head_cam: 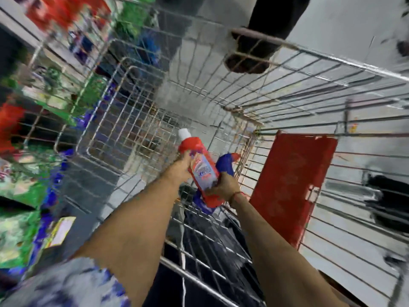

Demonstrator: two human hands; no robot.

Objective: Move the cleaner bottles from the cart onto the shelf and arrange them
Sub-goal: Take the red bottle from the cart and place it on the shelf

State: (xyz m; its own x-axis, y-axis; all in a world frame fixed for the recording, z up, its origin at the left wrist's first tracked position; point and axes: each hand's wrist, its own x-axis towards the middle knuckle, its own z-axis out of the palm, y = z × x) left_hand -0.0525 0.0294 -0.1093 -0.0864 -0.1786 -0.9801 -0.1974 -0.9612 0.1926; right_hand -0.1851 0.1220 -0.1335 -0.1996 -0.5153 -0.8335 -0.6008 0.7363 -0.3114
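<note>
Item: red cleaner bottle [202, 168], lifted above the cart [309, 69]
Your left hand [180, 168] and right hand [223, 187] both clamp it, steadying it for the shelf [26, 120]

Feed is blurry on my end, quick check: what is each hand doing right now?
Left hand: closed on the upper part of the red bottle.
Right hand: closed around the red bottle's lower end; a blue bottle sits just behind, grip on it unclear.

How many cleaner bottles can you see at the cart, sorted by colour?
Red bottle, white cap, held by left hand and right hand: 1
Blue bottle, behind the red one: 1
Total: 2
</note>
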